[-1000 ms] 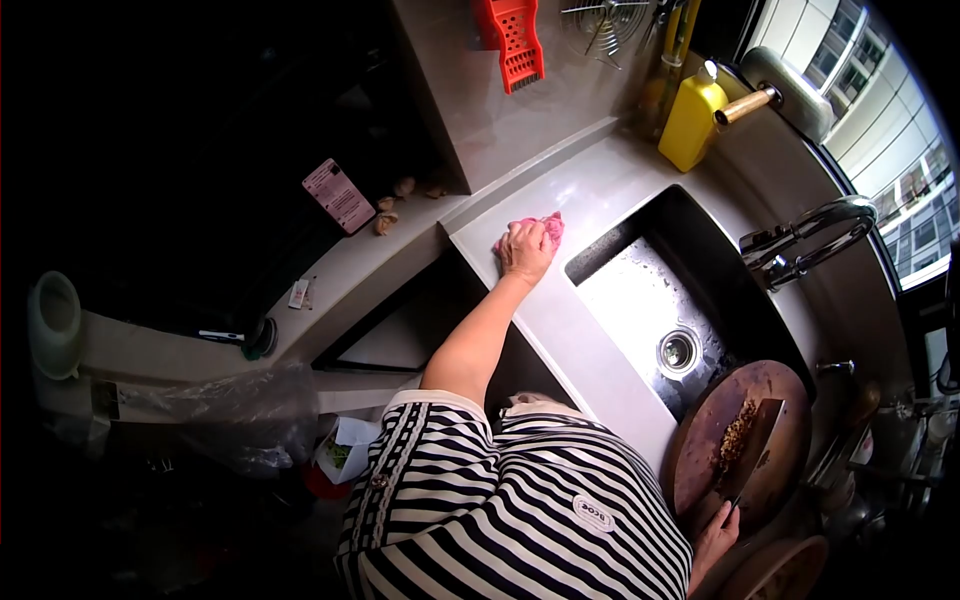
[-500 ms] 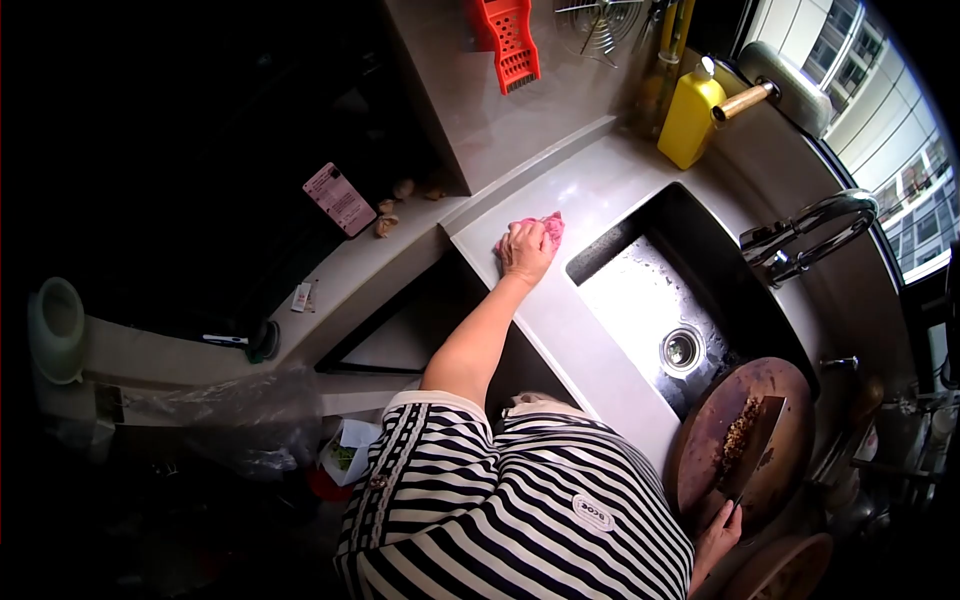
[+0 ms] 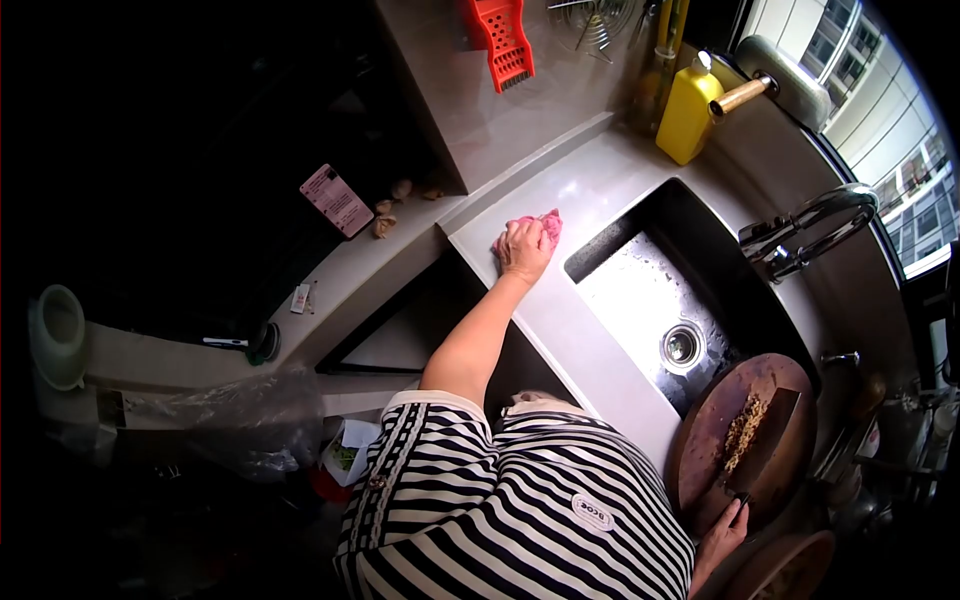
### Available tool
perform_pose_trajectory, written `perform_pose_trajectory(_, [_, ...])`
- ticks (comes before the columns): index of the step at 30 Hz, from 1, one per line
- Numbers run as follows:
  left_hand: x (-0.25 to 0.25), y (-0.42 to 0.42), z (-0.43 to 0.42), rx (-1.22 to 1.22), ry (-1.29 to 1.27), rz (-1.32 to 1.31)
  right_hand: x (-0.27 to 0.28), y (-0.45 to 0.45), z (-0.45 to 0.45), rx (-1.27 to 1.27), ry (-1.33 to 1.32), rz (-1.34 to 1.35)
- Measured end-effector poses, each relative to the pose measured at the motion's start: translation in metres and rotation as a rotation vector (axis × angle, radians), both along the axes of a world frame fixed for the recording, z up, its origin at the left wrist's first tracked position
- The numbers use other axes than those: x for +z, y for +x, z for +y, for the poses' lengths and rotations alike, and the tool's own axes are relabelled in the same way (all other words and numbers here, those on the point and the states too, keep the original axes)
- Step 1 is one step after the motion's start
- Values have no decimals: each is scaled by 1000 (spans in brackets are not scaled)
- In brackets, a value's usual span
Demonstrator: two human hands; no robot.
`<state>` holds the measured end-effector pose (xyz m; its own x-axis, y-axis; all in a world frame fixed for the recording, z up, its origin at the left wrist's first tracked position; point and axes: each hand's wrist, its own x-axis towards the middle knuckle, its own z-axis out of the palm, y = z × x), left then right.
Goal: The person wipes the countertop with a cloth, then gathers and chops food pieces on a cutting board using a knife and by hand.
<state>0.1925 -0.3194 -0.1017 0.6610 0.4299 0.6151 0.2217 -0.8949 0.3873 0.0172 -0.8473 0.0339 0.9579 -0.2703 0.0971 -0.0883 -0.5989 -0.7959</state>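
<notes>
My left hand (image 3: 526, 250) is closed over a crumpled pink cloth (image 3: 551, 224), pressed on the pale counter (image 3: 560, 318) left of the sink. At the lower right, my right hand (image 3: 724, 532) grips the dark handle of a cleaver (image 3: 773, 436). Its wide blade lies over a round wooden chopping board (image 3: 700, 440), beside a strip of chopped brown bits (image 3: 742, 432). The board overlaps the near end of the sink (image 3: 640, 290).
A chrome faucet (image 3: 800, 240) arches at the sink's right. Behind stands a yellow bottle (image 3: 690, 115) near a wooden handle (image 3: 742, 96). A red grater (image 3: 505, 45) hangs on the wall. Garlic (image 3: 384, 225) and a pink card (image 3: 337, 200) lie on the left ledge.
The cleaver's blade has tilted and looks darker, and my right hand has shifted slightly up and to the right. My left hand stays on the cloth. The view has moved a little.
</notes>
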Motion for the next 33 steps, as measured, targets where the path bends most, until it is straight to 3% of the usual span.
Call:
perform_pose_trajectory(3, [2,0,-1,1,4,-11,-2,0,3,-8,-41,132])
perform_pose_trajectory(11, [2,0,-1,-6,-3,-26,-11,-1,-9,3,-38,-36])
perform_pose_trajectory(15, [2,-1,1,-11,-11,-15,6,-2,14,-71,34,152])
perform_pose_trajectory(22, [2,0,0,-8,-14,-24,-17,3,-6,27,-91,-132])
perform_pose_trajectory(24, [4,-1,-1,0,-11,-2,-26,3,-13,43,-93,-136])
perform_pose_trajectory(26, [5,-1,-1,3,-10,0,0,1,12,-24,16,96])
perform_pose_trajectory(33, [1,0,1,-3,-15,-5,-1,2,5,-24,-13,-13])
